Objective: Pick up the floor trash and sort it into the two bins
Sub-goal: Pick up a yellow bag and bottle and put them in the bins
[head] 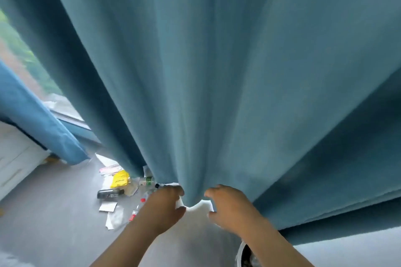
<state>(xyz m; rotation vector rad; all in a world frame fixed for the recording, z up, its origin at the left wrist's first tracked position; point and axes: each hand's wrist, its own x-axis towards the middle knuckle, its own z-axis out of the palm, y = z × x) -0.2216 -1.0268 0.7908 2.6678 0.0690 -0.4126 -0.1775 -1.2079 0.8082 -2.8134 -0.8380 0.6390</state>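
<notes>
**Spotter:** What are the hands doing?

**Operator:** Low in the middle of the frame, my left hand (165, 208) has its fingers curled and pinches one end of a white sheet (198, 207). My right hand (227, 204) is curled as well, with fingers above and thumb below the other end. Both are right against the bottom hem of the teal curtain (217, 82), which fills most of the view.

**Spotter:** Where's the other trash?

**Operator:** It's on the grey floor (54, 212), lower left of centre, just left of my left hand. I see a yellow packet (119, 179), a dark bottle (109, 193) lying on its side and a green-labelled bottle (147, 180) at the curtain's edge. Nearer me are a white card (107, 206) and crumpled clear plastic (115, 220).

**Spotter:** Bins?

**Operator:** There's a white round rim (239, 253) at the bottom edge, beside my right forearm. I can't tell what it is.
</notes>
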